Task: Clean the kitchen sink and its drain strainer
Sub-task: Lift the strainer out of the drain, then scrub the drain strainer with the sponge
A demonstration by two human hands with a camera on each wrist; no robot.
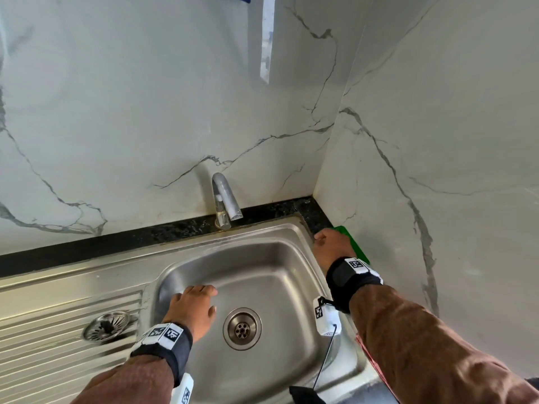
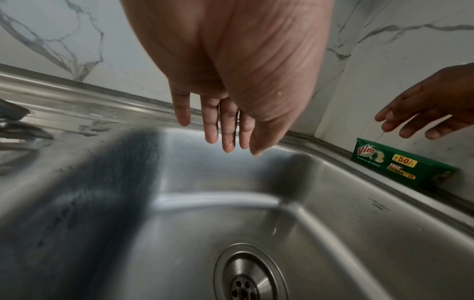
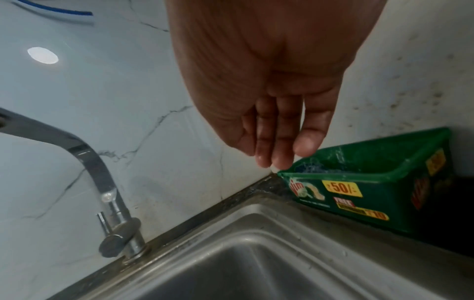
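Nearest, cut off by the lower frame edge: brown sleeves, black wrist straps with white coded tags, a dangling black cord. Something red along the counter edge under the right forearm, too hidden to identify.

Next, the stainless steel sink [image 1: 294,290]: brushed, rounded-cornered basin, smooth and dully reflective, blurred by dark streaks in the left wrist view. At its floor, the round drain opening [image 1: 242,328], ringed in steel, pierced with small holes, uncovered. Out on the ribbed draining board to the left, the drain strainer [image 1: 106,326]: round slotted metal basket with a dark knob, well apart from the drain.

Over the basin's left side, the left hand [image 1: 194,309]: palm down, fingers [image 2: 228,130] straight and close together, slightly wet, holding nothing. Contact with the steel impossible to judge.

Further back and right, the right hand [image 1: 332,246] reaching over the sink's rim, fingers [image 3: 279,138] loosely extended and held together, empty, tips just above the near corner of the green soap tub [image 3: 372,182]; touching or not, hard to tell. Tub mostly hidden behind that hand from the head camera; rectangular green plastic, yellow price labels, bluish smear inside, set on the dark speckled stone ledge [image 1: 180,228] against the side wall.

Farthest, the chrome tap [image 1: 224,199], angular spout, small lever, against white marble-veined wall panels [image 1: 131,97].
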